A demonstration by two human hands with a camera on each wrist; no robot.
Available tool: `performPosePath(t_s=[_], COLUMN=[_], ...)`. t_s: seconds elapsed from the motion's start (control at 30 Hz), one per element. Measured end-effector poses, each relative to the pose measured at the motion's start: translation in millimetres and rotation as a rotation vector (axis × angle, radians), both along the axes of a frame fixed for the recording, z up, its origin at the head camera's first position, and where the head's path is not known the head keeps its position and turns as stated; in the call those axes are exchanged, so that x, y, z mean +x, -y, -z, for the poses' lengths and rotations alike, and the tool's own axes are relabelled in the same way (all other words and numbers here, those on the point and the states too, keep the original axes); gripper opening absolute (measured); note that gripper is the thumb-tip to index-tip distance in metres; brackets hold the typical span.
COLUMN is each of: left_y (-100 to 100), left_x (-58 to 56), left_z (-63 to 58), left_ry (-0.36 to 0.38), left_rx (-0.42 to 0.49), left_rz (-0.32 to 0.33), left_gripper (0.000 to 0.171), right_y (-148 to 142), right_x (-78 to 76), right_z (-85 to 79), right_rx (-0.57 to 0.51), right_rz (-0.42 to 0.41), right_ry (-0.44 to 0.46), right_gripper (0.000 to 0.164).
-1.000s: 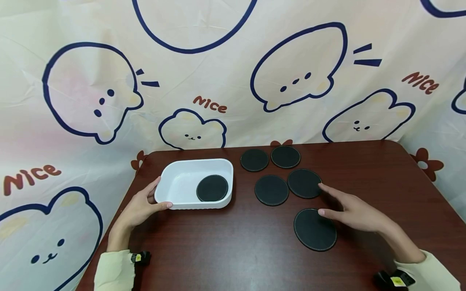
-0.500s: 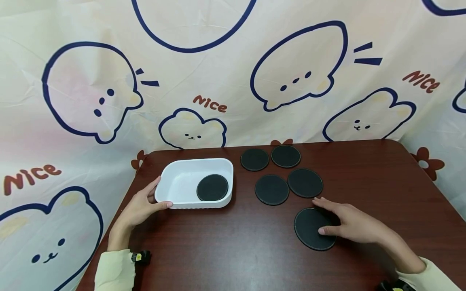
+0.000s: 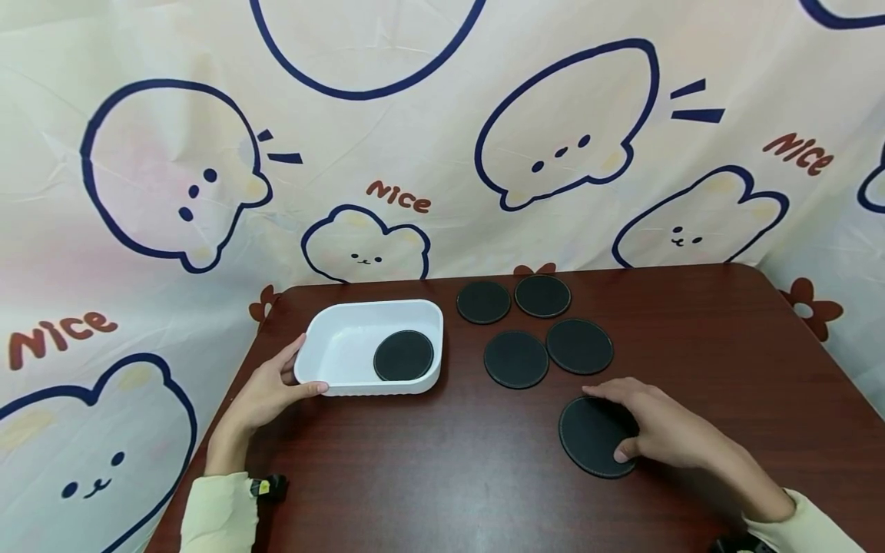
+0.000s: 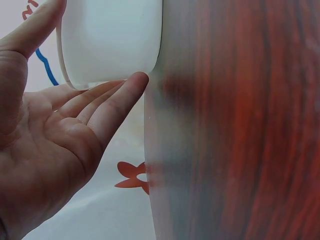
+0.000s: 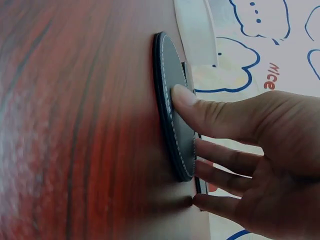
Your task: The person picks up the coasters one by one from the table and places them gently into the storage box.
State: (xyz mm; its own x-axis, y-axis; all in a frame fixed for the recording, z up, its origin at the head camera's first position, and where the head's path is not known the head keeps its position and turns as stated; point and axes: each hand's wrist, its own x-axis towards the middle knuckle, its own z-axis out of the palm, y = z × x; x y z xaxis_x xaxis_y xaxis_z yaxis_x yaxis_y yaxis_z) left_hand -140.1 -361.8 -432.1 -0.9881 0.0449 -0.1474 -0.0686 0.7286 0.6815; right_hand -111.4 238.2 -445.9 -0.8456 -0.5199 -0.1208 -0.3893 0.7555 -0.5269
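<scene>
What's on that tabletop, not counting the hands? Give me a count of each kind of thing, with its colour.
Black discs: 6 in view (5 outside the tray, 1 inside it)
White tray: 1
Total: 7

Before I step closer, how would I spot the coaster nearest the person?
On the brown table, look right of the white tray. The round, stitched black coaster lies nearest the person. Unlike its neighbours, it has the right hand over it.
</scene>
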Motion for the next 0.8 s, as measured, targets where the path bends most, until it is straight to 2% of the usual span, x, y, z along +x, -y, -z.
performPosePath(t_s=[0.13, 0.3, 0.43, 0.63, 0.8], left_y=[0, 0, -1, -1, -1], left_x=[0.1, 0.0, -0.3, -0.3, 0.2], left_z=[1.1, 0.9, 0.1, -0.6, -0.5], left_ry=[-0.005, -0.001, 0.003, 0.004, -0.002], left_rx=[-0.004, -0.010, -0.010, -0.010, -0.005], left_rz=[0.001, -0.006, -0.007, -0.008, -0.002], left_gripper=[0.113, 0.114, 0.113, 0.113, 0.113], right_y=[-2, -7, -13, -22, -31], right_x=[-3.8, -8.1, -11.4, -16.3, -22.4], right_z=[1.3, 1.2, 1.0, -0.1, 1.3], right_rx=[-0.045, -0.116, -0.110, -0.112, -0.221], right_rz=[0.026, 0.082, 0.115, 0.107, 0.106], right_ry=[-0.021, -0.005, 0.017, 0.014, 0.123], right_gripper=[0.087, 0.080, 0.071, 0.047, 0.040])
